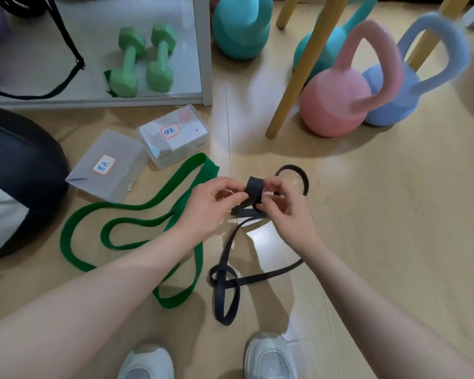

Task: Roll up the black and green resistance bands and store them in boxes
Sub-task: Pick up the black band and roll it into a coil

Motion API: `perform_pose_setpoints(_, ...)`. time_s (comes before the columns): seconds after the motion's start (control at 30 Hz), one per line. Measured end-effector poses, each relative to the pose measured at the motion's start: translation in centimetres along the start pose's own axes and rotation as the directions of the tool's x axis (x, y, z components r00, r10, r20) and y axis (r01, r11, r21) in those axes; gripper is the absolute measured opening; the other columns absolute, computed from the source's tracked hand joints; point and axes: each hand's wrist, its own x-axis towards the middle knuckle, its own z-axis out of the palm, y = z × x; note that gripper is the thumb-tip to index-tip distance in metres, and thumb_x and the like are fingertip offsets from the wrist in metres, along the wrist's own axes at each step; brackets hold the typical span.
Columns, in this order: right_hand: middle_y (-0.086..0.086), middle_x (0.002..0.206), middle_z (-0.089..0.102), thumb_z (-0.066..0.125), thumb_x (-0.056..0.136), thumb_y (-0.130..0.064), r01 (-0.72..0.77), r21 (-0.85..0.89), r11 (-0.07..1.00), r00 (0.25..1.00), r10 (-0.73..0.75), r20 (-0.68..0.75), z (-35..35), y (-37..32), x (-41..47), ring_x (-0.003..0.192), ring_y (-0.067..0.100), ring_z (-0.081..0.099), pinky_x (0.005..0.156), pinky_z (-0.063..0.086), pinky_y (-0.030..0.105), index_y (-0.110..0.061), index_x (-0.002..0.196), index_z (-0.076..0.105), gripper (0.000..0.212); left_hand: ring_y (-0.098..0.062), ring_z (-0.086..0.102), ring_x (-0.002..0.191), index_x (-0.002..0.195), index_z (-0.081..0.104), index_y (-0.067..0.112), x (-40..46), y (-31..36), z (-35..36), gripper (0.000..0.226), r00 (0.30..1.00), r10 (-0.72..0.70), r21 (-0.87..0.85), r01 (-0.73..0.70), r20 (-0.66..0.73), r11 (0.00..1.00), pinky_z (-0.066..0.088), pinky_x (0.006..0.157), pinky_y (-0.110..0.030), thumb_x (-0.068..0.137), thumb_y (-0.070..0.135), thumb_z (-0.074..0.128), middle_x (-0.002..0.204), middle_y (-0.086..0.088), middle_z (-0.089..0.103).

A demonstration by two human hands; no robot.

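Both my hands hold one end of the black resistance band [253,188] above the wooden floor. My left hand [212,205] pinches the small rolled part from the left, and my right hand [282,206] pinches it from the right. The rest of the black band trails down to a loose tangle near my shoes. A green resistance band [137,214] lies in loops on the floor under my left forearm. Two clear plastic boxes sit to the upper left: one with a labelled lid [108,165], the other labelled box [174,135] behind it.
Two green dumbbells [143,60] lie on a grey shelf base. Teal [241,26], pink [337,102] and blue [394,99] kettlebells stand at the back around yellow wooden legs [304,67]. A dark round object [17,170] sits at the left. My white shoes [268,356] are at the bottom.
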Motion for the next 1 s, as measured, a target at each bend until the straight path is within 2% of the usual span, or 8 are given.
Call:
perform_pose_setpoints(0.1,-0.016,0.083,0.066,0.058,0.081,-0.029,0.023,0.032,0.999,1.0,-0.022,-0.01,-0.1,0.1,-0.4,0.085,0.007,0.065,0.08,0.056,0.036,-0.045,0.108,0.054,0.031,-0.006,0.058,0.073,0.081,0.06,0.031,0.2,0.3,0.1,0.021,0.999,0.002,-0.041,-0.004,-0.045,0.999,0.049,0.074,-0.018,0.081,0.012,0.068,0.077,0.009,0.063)
perform_pose_setpoints(0.27,-0.012,0.065,0.066,0.064,0.086,-0.014,-0.024,0.039,0.999,0.997,0.027,-0.072,-0.2,-0.7,0.8,0.063,0.003,0.061,0.064,0.054,0.029,-0.033,0.09,0.059,0.02,-0.007,0.062,0.064,0.087,0.056,0.028,0.6,0.9,0.0,0.024,0.999,-0.043,-0.098,0.042,-0.001,0.994,0.051,0.068,-0.016,0.078,0.011,0.071,0.072,0.004,0.065)
perform_pose_setpoints(0.33,-0.014,0.068,0.065,0.062,0.086,-0.01,-0.028,0.054,0.998,0.999,0.03,-0.037,-0.5,-1.6,1.5,0.065,0.0,0.06,0.06,0.049,0.021,-0.028,0.088,0.061,0.018,-0.006,0.064,0.064,0.089,0.059,0.029,0.9,1.4,-0.2,0.023,0.998,-0.058,-0.101,0.059,0.013,0.993,0.05,0.067,-0.015,0.079,0.012,0.07,0.071,0.005,0.066)
perform_pose_setpoints(0.47,0.0,0.085,0.069,0.06,0.087,-0.008,-0.051,0.062,0.997,0.999,0.052,-0.013,-1.6,-5.4,3.0,0.082,0.014,0.065,0.073,0.052,0.032,-0.019,0.089,0.066,0.014,-0.004,0.066,0.065,0.092,0.064,0.033,1.9,4.9,-1.1,0.026,0.997,-0.075,-0.137,0.079,0.034,0.987,0.048,0.066,-0.014,0.081,0.009,0.068,0.07,0.007,0.068)
perform_pose_setpoints(0.57,-0.002,0.083,0.068,0.06,0.086,-0.004,-0.031,0.095,0.995,0.999,0.032,-0.009,-3.2,-11.4,3.6,0.081,0.011,0.062,0.078,0.05,0.027,-0.019,0.086,0.068,0.017,-0.008,0.067,0.065,0.087,0.068,0.033,2.1,10.2,-2.7,0.027,0.996,-0.085,-0.193,0.09,0.032,0.977,0.053,0.072,-0.022,0.082,0.006,0.066,0.069,0.008,0.069)
perform_pose_setpoints(0.67,-0.01,0.076,0.068,0.057,0.087,0.001,-0.035,0.163,0.986,0.999,0.035,0.003,-5.0,-19.8,3.2,0.072,0.0,0.061,0.068,0.047,0.013,-0.017,0.087,0.067,0.021,-0.007,0.065,0.059,0.084,0.069,0.026,1.4,17.8,-5.4,0.022,0.996,-0.088,-0.23,0.091,0.026,0.969,0.052,0.064,-0.017,0.081,0.004,0.066,0.061,0.006,0.068)
perform_pose_setpoints(0.83,-0.002,0.086,0.069,0.056,0.087,0.0,-0.007,0.231,0.973,1.0,0.005,0.009,-8.1,-34.8,0.9,0.085,0.01,0.064,0.083,0.054,0.028,-0.014,0.095,0.066,0.019,-0.005,0.059,0.051,0.081,0.068,0.017,-1.7,32.0,-10.7,0.018,0.999,-0.043,-0.269,0.047,0.02,0.962,0.048,0.057,-0.016,0.081,0.0,0.065,0.051,0.004,0.064)
perform_pose_setpoints(1.0,-0.01,0.072,0.067,0.054,0.088,0.001,0.029,0.271,0.962,0.998,-0.041,0.038,-11.8,-50.2,-2.3,0.07,-0.006,0.061,0.066,0.046,0.009,-0.008,0.097,0.064,0.016,-0.008,0.053,0.04,0.079,0.064,0.011,-6.0,47.2,-15.2,0.013,0.999,0.023,-0.27,-0.01,0.047,0.963,0.045,0.046,-0.018,0.081,-0.001,0.065,0.053,-0.002,0.059)
